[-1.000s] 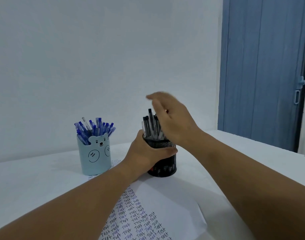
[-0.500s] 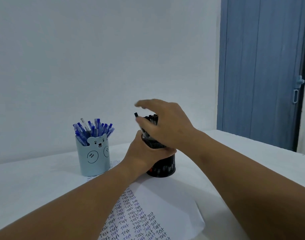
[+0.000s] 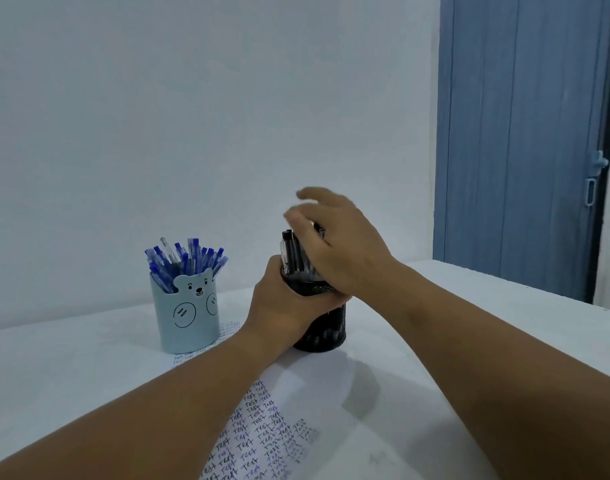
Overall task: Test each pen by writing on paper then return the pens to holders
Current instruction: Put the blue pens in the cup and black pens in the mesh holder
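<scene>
A black mesh holder (image 3: pixel 326 330) stands on the white table, and my left hand (image 3: pixel 279 306) grips its upper part from the left. Several black pens (image 3: pixel 291 252) stick up out of it. My right hand (image 3: pixel 338 244) lies over the pen tops with its palm down and its fingers stretched out and blurred; I see no pen pinched in it. To the left stands a pale blue bear-faced holder (image 3: pixel 189 313) full of blue pens (image 3: pixel 182 258). A sheet of paper (image 3: pixel 331 393) covered with rows of the written word "Test" lies under my forearms.
The white table (image 3: pixel 54 368) runs back to a plain white wall. A blue door (image 3: pixel 521 133) with a handle stands at the right, behind the table's far right edge.
My right hand came down from above the black pens onto their tops and shifted slightly. My left hand kept its grip on the black holder.
</scene>
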`<state>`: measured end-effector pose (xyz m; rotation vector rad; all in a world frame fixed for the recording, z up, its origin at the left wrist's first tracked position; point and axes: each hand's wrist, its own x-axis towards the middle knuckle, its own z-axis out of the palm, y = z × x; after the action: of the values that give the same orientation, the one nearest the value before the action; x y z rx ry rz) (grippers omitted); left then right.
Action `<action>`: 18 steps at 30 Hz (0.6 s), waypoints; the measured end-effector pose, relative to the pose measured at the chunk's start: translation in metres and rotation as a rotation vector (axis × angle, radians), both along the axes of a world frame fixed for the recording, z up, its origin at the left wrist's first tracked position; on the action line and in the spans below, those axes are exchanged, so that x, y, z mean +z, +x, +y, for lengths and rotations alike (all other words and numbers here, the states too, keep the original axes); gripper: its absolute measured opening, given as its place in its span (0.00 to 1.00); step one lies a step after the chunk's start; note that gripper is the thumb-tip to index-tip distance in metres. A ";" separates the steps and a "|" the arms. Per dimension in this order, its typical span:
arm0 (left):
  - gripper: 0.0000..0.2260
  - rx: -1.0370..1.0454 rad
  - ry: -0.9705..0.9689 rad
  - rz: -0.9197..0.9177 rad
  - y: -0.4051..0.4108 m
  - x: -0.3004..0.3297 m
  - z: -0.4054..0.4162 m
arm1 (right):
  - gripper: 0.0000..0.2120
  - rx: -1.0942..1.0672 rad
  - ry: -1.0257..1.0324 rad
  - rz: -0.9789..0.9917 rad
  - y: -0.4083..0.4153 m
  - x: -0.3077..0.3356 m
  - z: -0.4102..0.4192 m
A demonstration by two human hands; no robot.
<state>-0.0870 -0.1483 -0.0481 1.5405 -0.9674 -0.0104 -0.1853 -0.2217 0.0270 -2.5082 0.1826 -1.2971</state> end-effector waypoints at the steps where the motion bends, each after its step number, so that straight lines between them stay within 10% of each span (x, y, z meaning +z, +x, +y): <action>1: 0.34 0.016 -0.022 0.007 -0.002 0.001 0.001 | 0.15 -0.029 0.023 -0.014 0.001 0.002 0.001; 6: 0.36 0.004 0.010 0.081 -0.003 0.003 0.000 | 0.10 0.116 0.237 0.016 0.004 0.001 0.001; 10: 0.37 -0.205 0.082 0.207 0.004 0.001 0.006 | 0.31 0.053 0.388 -0.015 0.000 -0.006 -0.005; 18: 0.38 -0.010 0.003 0.102 -0.009 0.004 0.001 | 0.40 0.069 0.409 -0.099 0.000 -0.007 -0.008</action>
<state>-0.0956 -0.1475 -0.0439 1.5231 -0.8945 -0.0962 -0.1854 -0.2295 0.0201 -2.0849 0.3024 -1.2120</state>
